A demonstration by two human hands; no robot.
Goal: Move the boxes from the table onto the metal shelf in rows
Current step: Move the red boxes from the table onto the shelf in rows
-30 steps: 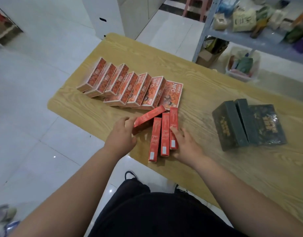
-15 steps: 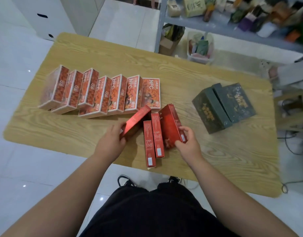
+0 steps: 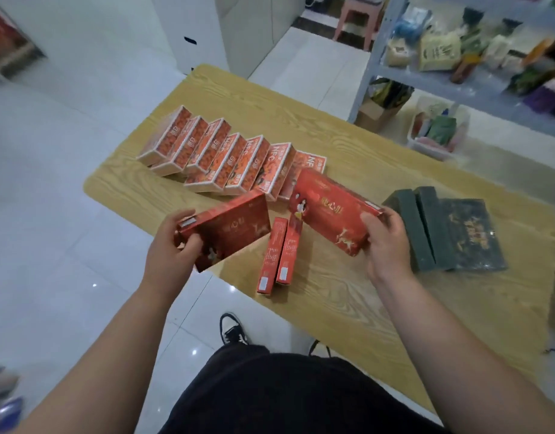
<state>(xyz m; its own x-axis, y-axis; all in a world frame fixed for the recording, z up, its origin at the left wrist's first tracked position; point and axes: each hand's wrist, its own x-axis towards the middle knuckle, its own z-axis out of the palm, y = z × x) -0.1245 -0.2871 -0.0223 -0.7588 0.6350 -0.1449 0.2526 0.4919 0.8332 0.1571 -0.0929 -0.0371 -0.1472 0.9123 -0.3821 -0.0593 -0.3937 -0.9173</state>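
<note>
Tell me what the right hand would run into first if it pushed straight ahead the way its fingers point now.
The right hand points up and left, gripping a red box. Carried straight on, that box would probably meet the leaning row of orange boxes first, at its nearest end. Depth is unclear; it may pass above them.

7 orange boxes are lined up leaning in a row on the table. 4 red boxes are counted: 2 held up, 2 on edge. 3 dark boxes are sat tog. at the right.
</note>
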